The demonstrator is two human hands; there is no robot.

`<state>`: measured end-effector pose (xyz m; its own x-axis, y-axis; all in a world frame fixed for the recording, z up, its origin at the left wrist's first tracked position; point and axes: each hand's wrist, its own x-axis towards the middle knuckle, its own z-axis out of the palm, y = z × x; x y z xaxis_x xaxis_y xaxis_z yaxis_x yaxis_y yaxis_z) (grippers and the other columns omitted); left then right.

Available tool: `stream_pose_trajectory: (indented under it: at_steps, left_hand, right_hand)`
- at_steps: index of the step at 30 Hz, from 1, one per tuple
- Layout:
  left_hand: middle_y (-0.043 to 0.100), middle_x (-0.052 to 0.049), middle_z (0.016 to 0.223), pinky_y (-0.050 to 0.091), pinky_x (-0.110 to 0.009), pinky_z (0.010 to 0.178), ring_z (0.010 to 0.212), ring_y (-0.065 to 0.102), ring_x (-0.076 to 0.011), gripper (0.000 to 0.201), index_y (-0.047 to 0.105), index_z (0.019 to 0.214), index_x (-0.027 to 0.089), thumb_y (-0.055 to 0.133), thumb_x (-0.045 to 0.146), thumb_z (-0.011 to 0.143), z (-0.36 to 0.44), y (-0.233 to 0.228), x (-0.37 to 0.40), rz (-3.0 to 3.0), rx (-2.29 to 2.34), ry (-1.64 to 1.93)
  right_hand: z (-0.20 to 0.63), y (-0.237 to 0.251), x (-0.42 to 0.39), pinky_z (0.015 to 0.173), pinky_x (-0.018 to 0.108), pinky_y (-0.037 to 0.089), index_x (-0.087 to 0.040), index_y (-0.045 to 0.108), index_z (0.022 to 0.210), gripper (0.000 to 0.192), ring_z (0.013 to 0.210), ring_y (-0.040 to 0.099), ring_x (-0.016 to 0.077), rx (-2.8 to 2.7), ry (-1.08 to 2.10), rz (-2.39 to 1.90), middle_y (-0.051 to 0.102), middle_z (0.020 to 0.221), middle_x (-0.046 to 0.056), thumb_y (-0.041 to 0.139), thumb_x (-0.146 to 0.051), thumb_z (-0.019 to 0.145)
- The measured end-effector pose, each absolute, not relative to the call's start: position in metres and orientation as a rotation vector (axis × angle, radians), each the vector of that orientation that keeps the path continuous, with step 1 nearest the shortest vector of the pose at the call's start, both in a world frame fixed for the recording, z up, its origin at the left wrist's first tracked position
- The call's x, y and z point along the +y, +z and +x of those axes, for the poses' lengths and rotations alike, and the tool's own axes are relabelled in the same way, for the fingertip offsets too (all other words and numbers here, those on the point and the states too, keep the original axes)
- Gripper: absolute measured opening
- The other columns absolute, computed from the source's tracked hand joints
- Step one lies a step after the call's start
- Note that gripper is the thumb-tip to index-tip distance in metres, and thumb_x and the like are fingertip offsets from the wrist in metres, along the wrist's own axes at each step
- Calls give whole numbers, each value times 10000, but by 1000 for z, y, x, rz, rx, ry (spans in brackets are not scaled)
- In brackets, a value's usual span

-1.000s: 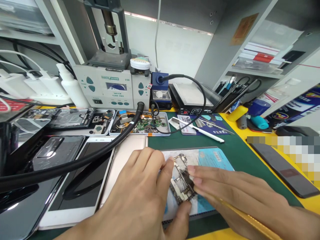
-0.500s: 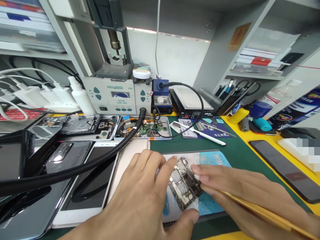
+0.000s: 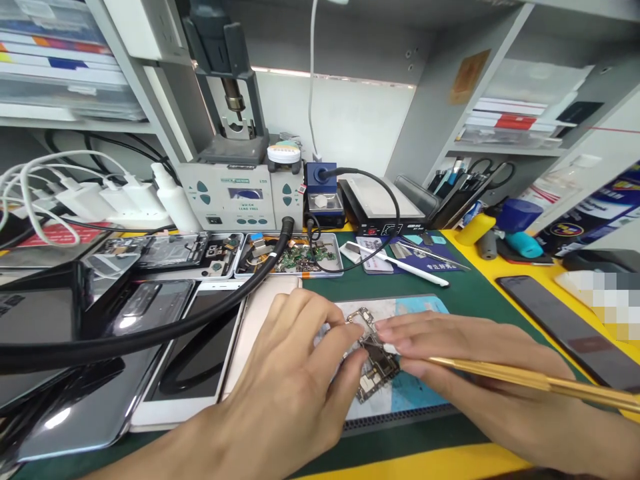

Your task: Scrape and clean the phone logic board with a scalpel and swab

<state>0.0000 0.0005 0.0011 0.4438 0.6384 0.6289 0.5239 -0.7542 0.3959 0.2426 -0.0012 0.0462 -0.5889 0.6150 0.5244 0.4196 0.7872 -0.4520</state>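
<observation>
Green and gold, the board (image 3: 373, 357) is a thin phone part with tiny metal bits all over it, and it sits on the mat (image 3: 415, 400) in the middle of the desk (image 3: 475, 293). It looks very light and stiff, but I think it would break or bend if pushed hard, and the little bits could scratch off. The best place to hold it is by its bare edges, not on the top. The left hand (image 3: 295, 380) pinches the board's left side with thumb and fingers. The right hand (image 3: 465, 367) lies flat with its fingers close together, tips pressing on the board's right side, and a long gold tool (image 3: 530, 381) rests along that hand; how the hand grips it I cannot tell. The board's near end sits close to the front edge of the mat, so it could slip off there. To the left, phones (image 3: 200, 353) lie side by side, touching the mat's edge, and a thick black hose (image 3: 150, 333) runs over them, so there is little room that way. Behind the mat a strip of green desk lies free, then a tray (image 3: 290, 257) of small parts and a white pen (image 3: 400, 263). To the right a dark phone (image 3: 565, 327) lies well apart on the yellow part
</observation>
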Motion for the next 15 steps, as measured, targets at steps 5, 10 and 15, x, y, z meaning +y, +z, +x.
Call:
stream_pose_trajectory:
  at_steps: [5, 10, 15]
  left_hand:
    - [642, -61, 1001, 465, -410, 805, 940, 550, -228, 157, 681, 1114, 182, 645, 104, 983, 0, 2, 2, 2587, 1014, 1218]
    - [642, -66, 999, 455, -407, 811, 945, 540, -225, 151, 687, 1087, 168, 663, 79, 968, -1, 1, 3, 2627, 996, 1251]
    - [646, -79, 998, 452, -407, 810, 944, 539, -223, 127, 715, 1051, 152, 668, 72, 964, -1, 0, 3, 2643, 979, 1261]
  right_hand:
    - [242, 47, -1, 1057, 167, 569, -154, 801, 1075, 241, 1056, 807, 180, -2299, 396, -698, 841, 1114, 83, 691, -5, 921]
    - [242, 45, -1, 1046, 211, 599, -138, 786, 1088, 226, 1087, 799, 199, -2281, 406, -651, 840, 1106, 107, 664, -10, 948]
    - [241, 43, 0, 1045, 209, 599, -130, 781, 1098, 230, 1096, 796, 200, -2279, 427, -650, 838, 1115, 109, 677, -2, 937]
